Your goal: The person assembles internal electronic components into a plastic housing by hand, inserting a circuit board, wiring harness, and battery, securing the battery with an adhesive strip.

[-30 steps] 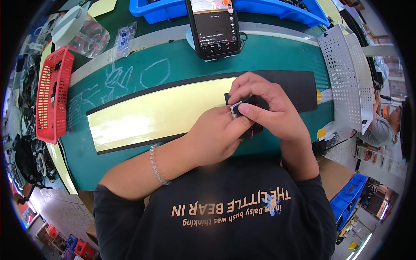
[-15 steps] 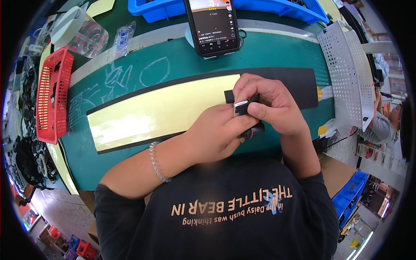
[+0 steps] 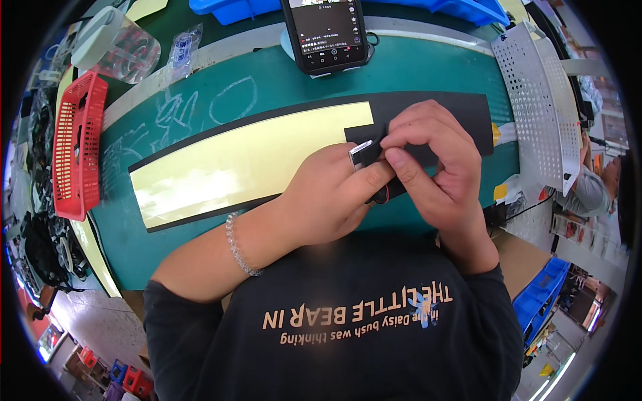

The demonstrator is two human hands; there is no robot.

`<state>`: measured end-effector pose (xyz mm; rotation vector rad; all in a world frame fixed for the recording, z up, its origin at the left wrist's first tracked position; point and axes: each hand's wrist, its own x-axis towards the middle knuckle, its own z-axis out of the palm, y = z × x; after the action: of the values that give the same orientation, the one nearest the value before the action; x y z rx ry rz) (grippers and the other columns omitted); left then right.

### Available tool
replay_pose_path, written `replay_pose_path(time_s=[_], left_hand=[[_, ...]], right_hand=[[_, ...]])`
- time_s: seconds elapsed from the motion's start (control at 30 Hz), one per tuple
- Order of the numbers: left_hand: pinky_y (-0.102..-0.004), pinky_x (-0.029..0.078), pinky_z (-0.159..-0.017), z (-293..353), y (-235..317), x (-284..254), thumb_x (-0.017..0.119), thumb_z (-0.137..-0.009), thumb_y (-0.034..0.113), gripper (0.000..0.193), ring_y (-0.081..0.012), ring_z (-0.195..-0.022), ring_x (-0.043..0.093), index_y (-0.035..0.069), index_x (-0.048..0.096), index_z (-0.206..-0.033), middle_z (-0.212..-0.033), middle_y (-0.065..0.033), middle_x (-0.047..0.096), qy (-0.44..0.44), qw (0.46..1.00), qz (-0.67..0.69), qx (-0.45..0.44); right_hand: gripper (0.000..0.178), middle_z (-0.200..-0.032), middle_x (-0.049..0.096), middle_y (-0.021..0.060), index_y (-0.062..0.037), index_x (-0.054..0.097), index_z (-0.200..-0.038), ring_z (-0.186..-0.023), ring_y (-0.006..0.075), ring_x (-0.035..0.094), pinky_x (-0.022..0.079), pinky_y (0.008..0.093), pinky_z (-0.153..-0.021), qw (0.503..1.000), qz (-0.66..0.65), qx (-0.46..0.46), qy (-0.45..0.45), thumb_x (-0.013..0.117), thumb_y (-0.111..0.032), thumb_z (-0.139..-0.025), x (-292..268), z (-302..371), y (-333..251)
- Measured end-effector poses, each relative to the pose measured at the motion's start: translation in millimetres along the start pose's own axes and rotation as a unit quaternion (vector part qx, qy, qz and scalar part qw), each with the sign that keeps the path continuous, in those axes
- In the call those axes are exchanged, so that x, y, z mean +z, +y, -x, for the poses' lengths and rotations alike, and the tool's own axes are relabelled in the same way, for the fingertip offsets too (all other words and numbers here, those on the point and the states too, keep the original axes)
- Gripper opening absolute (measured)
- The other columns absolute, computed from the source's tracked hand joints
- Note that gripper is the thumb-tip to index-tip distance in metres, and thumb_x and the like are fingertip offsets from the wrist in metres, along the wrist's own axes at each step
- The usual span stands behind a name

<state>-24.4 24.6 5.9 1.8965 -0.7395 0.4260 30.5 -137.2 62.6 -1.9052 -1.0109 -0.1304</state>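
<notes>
A small black strap-like piece with a shiny metal end (image 3: 361,154) is gripped by my left hand (image 3: 328,190), fingers closed around it. The thumb and fingertips of my right hand (image 3: 435,150) pinch a thin black part rising from the piece. Below them a dark rounded part with a red line (image 3: 381,195) shows beside the left fingers; most of it is hidden. Under both hands lies a long black sheet (image 3: 461,120), with a pale yellow glossy sheet (image 3: 247,167) on its left part.
A phone (image 3: 324,40) stands at the back, before blue bins (image 3: 461,10). On the left are a red basket (image 3: 79,147) and a clear jug (image 3: 124,53). A white perforated basket (image 3: 535,107) bounds the right side of the green table (image 3: 221,73). Another person's arm (image 3: 588,194) shows far right.
My right hand has shifted slightly right and its fingers have drawn back from the metal end, leaving more of the black piece showing. The left hand keeps its hold.
</notes>
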Motion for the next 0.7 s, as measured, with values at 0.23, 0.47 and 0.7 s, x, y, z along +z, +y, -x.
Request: replay_pose_path(time_s=[0.23, 0.47, 0.7], left_hand=[[-0.0366, 0.046, -0.054, -2.3, 4.2, -1.3, 0.058, -0.068, -0.001, 0.027, -0.0273, -0.064, 0.057, 0.005, 0.058, -0.095, -0.073, -0.0055, 0.059, -0.013, 1.000, -0.014, 0.014], [-0.0345, 0.047, -0.055, -1.1, 5.8, -0.7, 0.058, -0.071, 0.003, 0.020, -0.0255, -0.064, 0.058, 0.006, 0.058, -0.091, -0.072, -0.0035, 0.061, -0.017, 0.999, -0.020, 0.022], [-0.0352, 0.047, -0.056, -1.4, 6.6, -0.9, 0.058, -0.075, 0.007, 0.014, -0.0253, -0.066, 0.059, 0.007, 0.057, -0.088, -0.073, -0.0046, 0.061, -0.031, 0.998, -0.033, 0.034]], right_hand=[[0.006, -0.079, 0.061, 0.0084, -0.0007, 0.059, -0.082, -0.074, 0.0217, 0.057, 0.044, 0.0310, -0.067, 0.993, -0.058, 0.104, -0.014, 0.063, 0.001, -0.077, 1.2, 4.5, -7.1], [0.006, -0.081, 0.060, 0.0094, 0.0004, 0.059, -0.083, -0.076, 0.0221, 0.057, 0.044, 0.0309, -0.069, 0.988, -0.081, 0.132, -0.020, 0.063, -0.001, -0.078, 2.6, 5.8, -9.7], [0.008, -0.086, 0.059, 0.0114, 0.0011, 0.061, -0.086, -0.083, 0.0247, 0.055, 0.043, 0.0327, -0.074, 0.983, -0.112, 0.137, -0.042, 0.061, -0.001, -0.078, 1.6, 7.2, -11.5]])
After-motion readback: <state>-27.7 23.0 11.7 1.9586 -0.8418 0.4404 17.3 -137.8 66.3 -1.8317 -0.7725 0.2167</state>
